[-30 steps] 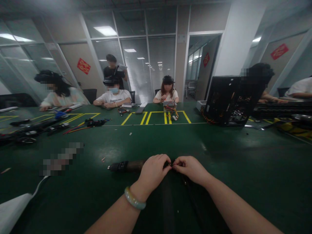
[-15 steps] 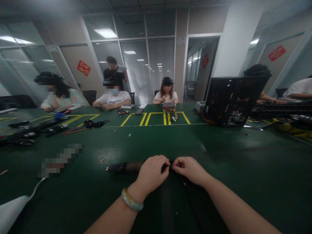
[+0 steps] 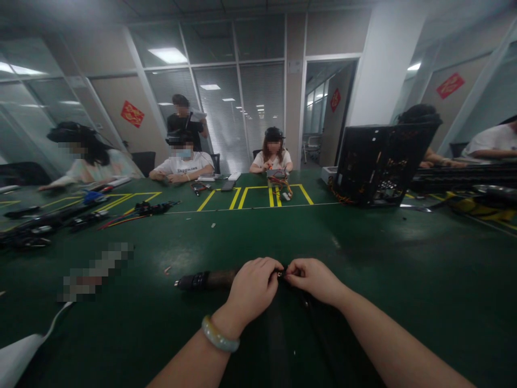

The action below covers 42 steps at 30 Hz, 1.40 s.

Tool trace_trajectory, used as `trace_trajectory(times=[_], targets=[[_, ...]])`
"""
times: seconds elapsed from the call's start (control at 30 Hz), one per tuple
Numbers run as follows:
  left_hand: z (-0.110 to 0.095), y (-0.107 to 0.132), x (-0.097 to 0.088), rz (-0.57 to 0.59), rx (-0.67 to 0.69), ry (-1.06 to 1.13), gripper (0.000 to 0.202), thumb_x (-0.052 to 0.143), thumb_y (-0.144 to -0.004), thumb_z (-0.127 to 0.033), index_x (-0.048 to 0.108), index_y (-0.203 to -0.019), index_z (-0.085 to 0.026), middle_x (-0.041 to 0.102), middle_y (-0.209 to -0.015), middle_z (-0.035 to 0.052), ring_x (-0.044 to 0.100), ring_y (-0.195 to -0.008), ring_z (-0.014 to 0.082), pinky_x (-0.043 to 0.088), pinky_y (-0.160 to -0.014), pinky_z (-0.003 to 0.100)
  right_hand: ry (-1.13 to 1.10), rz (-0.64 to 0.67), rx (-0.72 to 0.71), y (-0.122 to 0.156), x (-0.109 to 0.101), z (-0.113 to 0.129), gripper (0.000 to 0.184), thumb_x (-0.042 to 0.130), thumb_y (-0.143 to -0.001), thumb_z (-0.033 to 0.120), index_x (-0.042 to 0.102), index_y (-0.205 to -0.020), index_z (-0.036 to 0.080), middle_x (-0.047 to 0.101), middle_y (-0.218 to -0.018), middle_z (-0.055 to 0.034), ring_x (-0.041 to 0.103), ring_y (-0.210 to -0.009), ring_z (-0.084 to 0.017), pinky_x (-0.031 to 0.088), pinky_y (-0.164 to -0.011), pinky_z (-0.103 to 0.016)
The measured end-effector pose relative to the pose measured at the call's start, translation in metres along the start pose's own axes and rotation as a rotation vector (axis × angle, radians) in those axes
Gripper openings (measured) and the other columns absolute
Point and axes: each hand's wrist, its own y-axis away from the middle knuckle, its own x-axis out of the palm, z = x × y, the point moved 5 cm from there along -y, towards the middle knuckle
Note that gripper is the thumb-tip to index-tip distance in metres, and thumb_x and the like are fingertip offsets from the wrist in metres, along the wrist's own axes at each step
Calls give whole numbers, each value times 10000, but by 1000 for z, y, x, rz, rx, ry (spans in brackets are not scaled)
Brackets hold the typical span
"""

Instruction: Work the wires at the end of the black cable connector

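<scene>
A dark electric screwdriver (image 3: 221, 278) lies along the green table with its metal tip pointing left. My left hand (image 3: 255, 288) is closed around its rear end, which the palm and fingers mostly cover. Close beside it, my right hand (image 3: 315, 280) pinches the end of a black cable (image 3: 307, 306) that trails down toward the bottom edge. A small metallic glint shows in the narrow gap between both sets of fingertips. Whether cable and screwdriver touch there, I cannot tell. A jade-like bangle (image 3: 219, 335) sits on my left wrist.
A black computer case (image 3: 383, 164) stands at the back right. Bundled cables (image 3: 153, 207) and black parts lie at the left. A blurred-out strip (image 3: 97, 272) with a white cord is nearer. Several people sit across the table, one beside a power supply with coloured wires (image 3: 278, 177).
The view has shifted slightly. My fingertips have parted a little, so a metallic glint now shows between them. The person at the far left has stretched an arm out to the left.
</scene>
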Motion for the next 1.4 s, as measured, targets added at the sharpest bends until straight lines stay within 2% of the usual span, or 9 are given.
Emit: trace_trajectory(times=[0.2, 0.4, 0.63, 0.93, 1.17, 1.4], targets=[[3, 1, 1, -54, -10, 6, 157, 565, -805, -142, 540, -936, -225, 536, -1300, 31, 567, -1098, 218, 462, -919, 376, -25, 12, 10, -1, 2, -3, 133, 622, -843, 311, 697, -856, 201, 693, -778, 11, 609, -683, -139, 384, -577, -211], [4, 2, 1, -46, -5, -4, 131, 585, -797, -153, 538, -898, -223, 494, -1360, 26, 573, -1101, 220, 477, -904, 384, -66, 38, 71, -1, 2, -4, 164, 599, -858, 323, 710, -886, 205, 706, -792, 5, 616, -690, -145, 398, -590, -223], [5, 1, 5, -21, 30, 5, 155, 593, -783, -113, 553, -886, -222, 562, -1280, 17, 533, -1168, 218, 446, -958, 396, -33, 31, 99, 1, 5, -3, 188, 584, -867, 344, 725, -896, 223, 710, -784, 11, 610, -644, -138, 383, -562, -223], [7, -1, 7, 18, 32, 12, 129, 586, -817, -138, 575, -918, -219, 630, -1135, 21, 585, -1060, 209, 458, -916, 380, 74, -35, 63, 0, 5, -4, 141, 612, -843, 319, 730, -872, 247, 717, -800, 20, 625, -696, -150, 364, -571, -217], [2, -1, 4, 27, 38, -8, 81, 515, -905, -203, 585, -935, -230, 651, -1020, 4, 599, -969, 193, 455, -884, 368, 85, -46, 47, -1, 4, -3, 140, 615, -840, 316, 729, -879, 247, 713, -788, 23, 617, -686, -143, 364, -567, -209], [2, 0, 4, 15, 32, -15, 122, 577, -826, -164, 586, -927, -234, 647, -1000, -2, 594, -954, 195, 448, -887, 359, 74, -37, 36, 0, 3, -3, 159, 612, -844, 332, 734, -889, 241, 711, -804, 15, 620, -706, -145, 373, -571, -207]])
